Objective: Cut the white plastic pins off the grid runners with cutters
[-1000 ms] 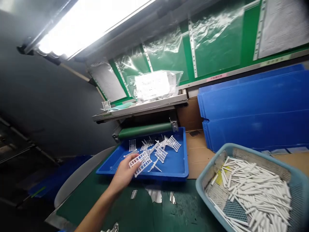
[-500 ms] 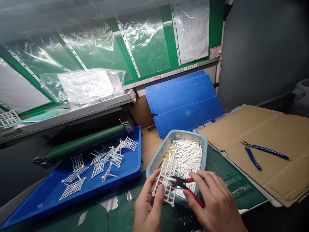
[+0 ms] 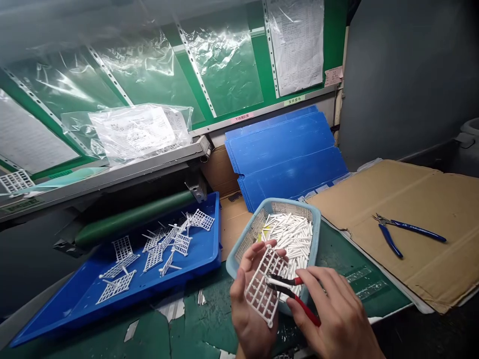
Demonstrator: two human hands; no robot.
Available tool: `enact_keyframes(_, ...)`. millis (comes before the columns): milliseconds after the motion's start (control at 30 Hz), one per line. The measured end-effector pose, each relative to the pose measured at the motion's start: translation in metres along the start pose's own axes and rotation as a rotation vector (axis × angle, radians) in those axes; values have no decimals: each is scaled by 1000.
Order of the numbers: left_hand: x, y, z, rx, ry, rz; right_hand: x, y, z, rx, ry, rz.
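My left hand holds a white plastic lattice frame up above the front of a light blue mesh basket. My right hand grips red-handled side cutters, their black jaws at the lattice's edge. The basket is heaped with loose white plastic rods, and my hands hide its near corner. Several more white lattice frames lie in a blue plastic tray to the left.
Blue-handled cutters lie on a flattened cardboard sheet at the right. Folded blue corrugated plastic sheets stand behind the basket. A green roller runs behind the tray, under a metal shelf.
My view has swung right from the tray to the basket. My left hand has carried a lattice frame to the basket, and my right hand has brought the red cutters to it.
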State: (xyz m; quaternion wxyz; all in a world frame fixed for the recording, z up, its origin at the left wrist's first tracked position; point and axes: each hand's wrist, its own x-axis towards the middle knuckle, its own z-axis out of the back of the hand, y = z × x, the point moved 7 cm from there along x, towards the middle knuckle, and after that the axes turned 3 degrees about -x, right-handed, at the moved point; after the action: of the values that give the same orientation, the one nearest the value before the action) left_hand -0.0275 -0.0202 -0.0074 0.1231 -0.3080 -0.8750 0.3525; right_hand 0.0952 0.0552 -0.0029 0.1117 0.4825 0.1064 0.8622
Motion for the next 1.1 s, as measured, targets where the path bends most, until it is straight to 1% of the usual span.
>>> enact_keyframes(67, 0, 0, -6, 34, 24, 118, 8, -6, 9, -52, 24, 115)
enact_keyframes(167, -4, 7, -10, 188, 82, 424, 22, -16, 18, -102, 102, 381)
enact_keyframes(233, -11, 17, -15, 272, 163, 646, 29, -20, 22, -86, 142, 580)
enact_keyframes(300, -21, 27, -22, 291, 269, 841, 35, -22, 24, -54, 165, 748)
enact_keyframes(333, -26, 32, -27, 284, 310, 915, 38, -22, 25, -37, 173, 812)
enact_keyframes(400, -34, 38, -33, 265, 345, 1005, 43, -23, 24, -9, 193, 878)
enact_keyframes(433, -34, 40, -34, 268, 333, 1007, 45, -24, 23, -7, 210, 881)
enact_keyframes(500, -30, 38, -31, 291, 256, 930, 47, -28, 19, -30, 256, 831)
enact_keyframes(600, -18, 31, -22, 294, 127, 775, 44, -38, 12, -91, 333, 684)
enact_keyframes(733, 5, 26, -11, 231, -49, 636, 38, -46, 1, -188, 407, 471)
enact_keyframes(767, 12, 24, -9, 219, -96, 587, 37, -47, -3, -216, 426, 400)
enact_keyframes(833, 27, 22, -8, 171, -164, 469, 37, -48, -10, -257, 470, 214)
enact_keyframes(900, 39, 20, -8, 103, -206, 348, 35, -50, -18, -272, 519, 20)
enact_keyframes(933, 43, 19, -8, 75, -220, 304, 33, -51, -21, -271, 534, -51)
enact_keyframes(967, 45, 18, -8, 56, -224, 269, 32, -51, -22, -264, 536, -85)
enact_keyframes(1000, 45, 15, -8, 48, -212, 249, 33, -50, -23, -254, 526, -79)
enact_keyframes(1033, 44, 13, -8, 56, -184, 256, 34, -49, -22, -247, 503, -36)
enact_keyframes(1067, 41, 11, -8, 81, -142, 292, 37, -47, -20, -244, 468, 39)
enact_keyframes(1100, 36, 10, -8, 130, -90, 358, 40, -44, -17, -238, 429, 144)
